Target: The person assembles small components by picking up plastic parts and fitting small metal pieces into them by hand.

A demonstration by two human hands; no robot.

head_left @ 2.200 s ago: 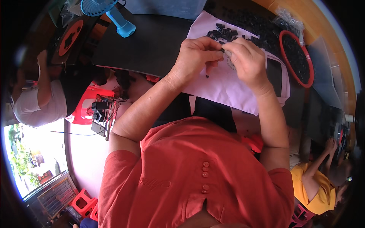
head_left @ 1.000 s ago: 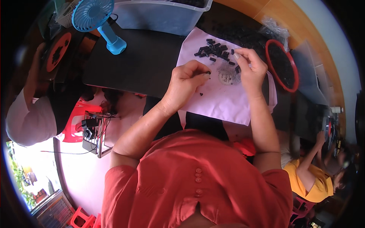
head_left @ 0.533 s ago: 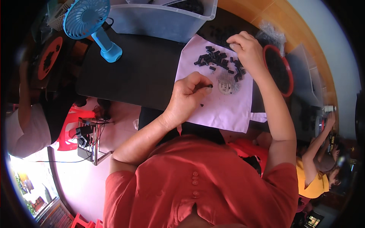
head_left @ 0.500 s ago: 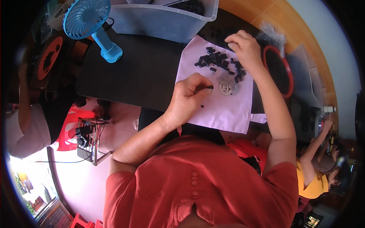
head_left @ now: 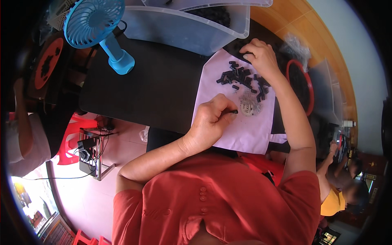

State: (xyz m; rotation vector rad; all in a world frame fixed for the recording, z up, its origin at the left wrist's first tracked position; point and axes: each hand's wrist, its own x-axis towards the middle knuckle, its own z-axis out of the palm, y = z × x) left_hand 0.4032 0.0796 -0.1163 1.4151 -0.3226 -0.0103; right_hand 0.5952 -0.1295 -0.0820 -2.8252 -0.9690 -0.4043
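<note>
Between the thumb and index finger of my left hand (head_left: 210, 120) is a small black plastic piece (head_left: 234, 111), held low over a pale pink cloth (head_left: 241, 136). Past the cloth's far right edge, my right hand (head_left: 262, 59) has its fingers curled in a pinch, close to dark pieces on the black table; whatever is between its fingertips is hidden. A loose heap of short black cylindrical pieces (head_left: 237, 75) lies on the cloth between the hands. Nearer to me is a scatter of tiny clear or metallic bits (head_left: 251, 104), partly over a printed round mark.
A translucent plastic bin (head_left: 179, 34) with dark pieces stands at the back. On the black table (head_left: 134, 94) is a blue fan (head_left: 121, 61). At right are a red-rimmed round tray (head_left: 311, 87) and crumpled clear plastic (head_left: 296, 51). Other people sit to the left and right.
The whole view has shifted a little, so the cloth and bin sit further right and lower. My left hand keeps its pinch on the black piece; my right hand stays beyond the cloth.
</note>
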